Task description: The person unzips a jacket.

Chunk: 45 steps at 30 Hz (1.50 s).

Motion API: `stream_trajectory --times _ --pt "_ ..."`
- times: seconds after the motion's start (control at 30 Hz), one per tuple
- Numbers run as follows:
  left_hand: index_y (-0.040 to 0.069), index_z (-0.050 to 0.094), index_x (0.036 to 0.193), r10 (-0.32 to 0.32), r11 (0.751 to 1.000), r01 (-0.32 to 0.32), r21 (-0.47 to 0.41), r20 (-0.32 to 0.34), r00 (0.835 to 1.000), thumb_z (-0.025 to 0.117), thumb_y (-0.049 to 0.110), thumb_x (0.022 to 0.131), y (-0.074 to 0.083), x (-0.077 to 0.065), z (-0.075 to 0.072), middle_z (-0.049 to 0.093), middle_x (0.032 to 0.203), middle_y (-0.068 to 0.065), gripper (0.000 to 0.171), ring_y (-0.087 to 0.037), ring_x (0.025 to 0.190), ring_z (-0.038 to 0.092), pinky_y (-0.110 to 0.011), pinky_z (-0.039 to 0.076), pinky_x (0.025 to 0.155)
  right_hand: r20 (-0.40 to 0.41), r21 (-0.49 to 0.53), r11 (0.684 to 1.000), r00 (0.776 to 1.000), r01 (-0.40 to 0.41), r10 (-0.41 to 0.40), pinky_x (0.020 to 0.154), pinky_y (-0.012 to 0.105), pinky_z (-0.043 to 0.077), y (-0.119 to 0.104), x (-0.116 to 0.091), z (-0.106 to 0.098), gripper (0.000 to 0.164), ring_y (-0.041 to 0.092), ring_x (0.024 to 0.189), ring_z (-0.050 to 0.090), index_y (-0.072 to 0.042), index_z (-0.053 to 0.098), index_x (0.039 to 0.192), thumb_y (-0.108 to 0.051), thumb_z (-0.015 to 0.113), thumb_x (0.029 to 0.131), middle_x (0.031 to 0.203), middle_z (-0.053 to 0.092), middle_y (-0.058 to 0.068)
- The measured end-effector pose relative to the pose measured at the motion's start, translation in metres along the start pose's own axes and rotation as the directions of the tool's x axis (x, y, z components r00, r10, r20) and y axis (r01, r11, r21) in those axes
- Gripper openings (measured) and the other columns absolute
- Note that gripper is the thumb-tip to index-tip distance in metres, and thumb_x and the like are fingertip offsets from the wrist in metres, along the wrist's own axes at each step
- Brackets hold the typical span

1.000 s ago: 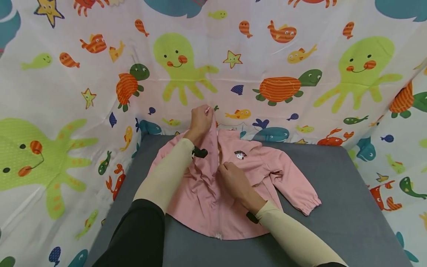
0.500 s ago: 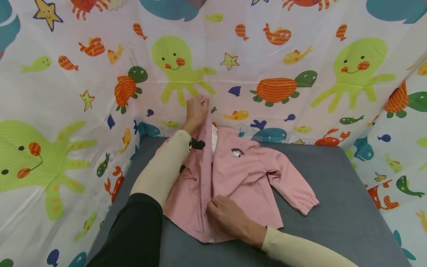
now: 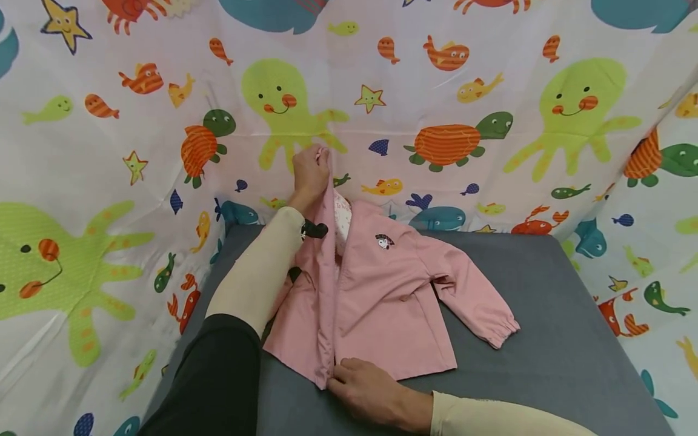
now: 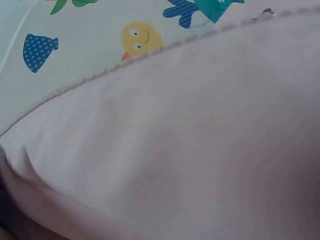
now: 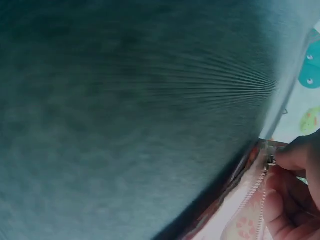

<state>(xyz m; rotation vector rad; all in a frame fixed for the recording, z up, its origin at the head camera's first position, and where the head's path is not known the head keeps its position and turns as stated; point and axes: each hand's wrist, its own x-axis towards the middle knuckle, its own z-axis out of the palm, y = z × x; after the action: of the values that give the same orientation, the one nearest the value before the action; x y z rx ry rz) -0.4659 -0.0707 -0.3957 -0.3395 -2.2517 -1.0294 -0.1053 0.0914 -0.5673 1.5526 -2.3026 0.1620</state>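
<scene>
A pink child's jacket [image 3: 387, 290] lies front up, with a small badge [image 3: 384, 241] on its chest. My left hand [image 3: 311, 172] pinches the top of one front edge and holds it raised. In the left wrist view, pink fabric [image 4: 175, 140] fills most of the picture and that hand is hidden. At the bottom hem my right hand [image 3: 371, 390] grips the zip's lower end. The right wrist view shows its thumb and fingers at a metal zip slider [image 5: 271, 160], with two parted rows of zip teeth [image 5: 257, 192]. A patterned lining [image 3: 342, 218] shows inside the neck.
The jacket rests on a grey-covered table [image 3: 545, 339]. A white curtain [image 3: 403, 24] printed with sea animals hangs behind it and at both sides. One sleeve [image 3: 480, 303] stretches to the right; the other is mostly hidden by my left arm.
My right hand has moved down the jacket front to the hem, and the front has parted along the zip. My left hand has risen slightly and shifted left with the collar edge.
</scene>
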Motion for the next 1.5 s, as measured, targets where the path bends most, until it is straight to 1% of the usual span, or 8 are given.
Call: stream_trajectory --times 0.1,0.3,0.43,0.63,0.9,1.07,1.2,1.5 --pt "0.002 0.069 0.086 -0.004 1.000 0.004 -0.030 0.012 1.000 0.057 0.022 0.102 -0.007 -0.004 -0.003 0.068 0.084 -0.014 0.029 -0.030 0.085 0.065 -0.041 0.048 0.081 0.021 -0.007 0.999 0.999 0.034 -0.034 0.070 0.021 0.046 0.000 -0.002 0.001 0.007 0.008 0.077 0.053 -0.019 0.072 0.099 -0.019 0.067 0.094 0.092 0.062 -0.007" --pt "0.005 0.072 0.087 -0.018 1.000 0.018 -0.010 0.011 1.000 0.061 0.024 0.101 -0.022 -0.015 -0.009 0.066 0.091 -0.012 0.026 -0.030 0.094 0.058 -0.041 0.042 0.091 0.079 -0.005 0.999 0.996 0.044 -0.044 0.071 0.018 0.047 -0.002 -0.001 0.001 0.013 0.005 0.080 0.054 -0.020 0.074 0.106 -0.024 0.069 0.095 0.093 0.062 -0.008" --pt "0.006 0.074 0.095 -0.017 1.000 0.017 0.000 0.053 0.998 0.061 0.024 0.101 -0.026 -0.020 -0.014 0.068 0.100 -0.012 0.023 -0.031 0.102 0.059 -0.043 0.042 0.097 0.034 0.082 0.997 0.999 0.000 -0.003 0.074 0.020 0.050 0.000 0.001 0.001 0.015 0.004 0.081 0.057 -0.020 0.073 0.105 -0.030 0.066 0.096 0.093 0.064 -0.009" --pt "0.007 0.070 0.125 -0.007 1.000 0.008 -0.008 0.105 0.994 0.065 0.025 0.098 -0.029 -0.024 -0.020 0.067 0.129 -0.010 0.033 -0.028 0.129 0.056 -0.043 0.035 0.115 -0.076 0.148 0.984 0.991 -0.096 0.108 0.084 0.026 0.055 0.009 0.009 -0.004 0.026 0.008 0.095 0.064 -0.017 0.072 0.112 -0.034 0.065 0.093 0.104 0.068 -0.006" --pt "0.003 0.060 0.138 0.008 0.999 -0.004 -0.036 0.101 0.995 0.068 0.021 0.096 -0.037 -0.043 -0.026 0.059 0.142 -0.012 0.046 -0.027 0.135 0.053 -0.044 0.039 0.114 -0.098 0.146 0.976 0.980 -0.160 0.175 0.096 0.031 0.053 0.020 0.012 -0.012 0.040 0.015 0.110 0.065 -0.011 0.068 0.121 -0.037 0.069 0.091 0.119 0.068 0.002" --pt "0.006 0.056 0.142 0.019 0.999 -0.015 -0.040 0.109 0.994 0.065 0.023 0.098 -0.041 -0.067 -0.029 0.056 0.146 -0.010 0.048 -0.025 0.138 0.051 -0.043 0.040 0.114 -0.184 0.128 0.963 0.948 -0.237 0.258 0.096 0.034 0.054 0.033 0.013 -0.014 0.051 0.020 0.113 0.066 -0.007 0.068 0.125 -0.038 0.076 0.085 0.123 0.068 0.008" --pt "0.007 0.055 0.144 0.036 0.996 -0.027 -0.082 0.111 0.993 0.069 0.023 0.095 -0.044 -0.093 -0.031 0.056 0.146 -0.013 0.053 -0.027 0.138 0.051 -0.045 0.041 0.113 -0.206 0.132 0.937 0.916 -0.324 0.346 0.095 0.037 0.055 0.048 0.011 -0.017 0.057 0.023 0.116 0.064 -0.004 0.067 0.127 -0.038 0.078 0.083 0.126 0.067 0.010" --pt "0.005 0.052 0.146 -0.005 0.997 0.016 -0.075 0.146 0.989 0.071 0.021 0.094 -0.043 -0.149 -0.040 0.054 0.147 -0.016 0.058 -0.028 0.138 0.050 -0.047 0.039 0.114 -0.203 0.189 0.833 0.809 -0.520 0.552 0.096 0.044 0.054 0.086 0.008 -0.027 0.073 0.027 0.125 0.060 -0.007 0.053 0.145 -0.040 0.078 0.085 0.139 0.060 0.012"
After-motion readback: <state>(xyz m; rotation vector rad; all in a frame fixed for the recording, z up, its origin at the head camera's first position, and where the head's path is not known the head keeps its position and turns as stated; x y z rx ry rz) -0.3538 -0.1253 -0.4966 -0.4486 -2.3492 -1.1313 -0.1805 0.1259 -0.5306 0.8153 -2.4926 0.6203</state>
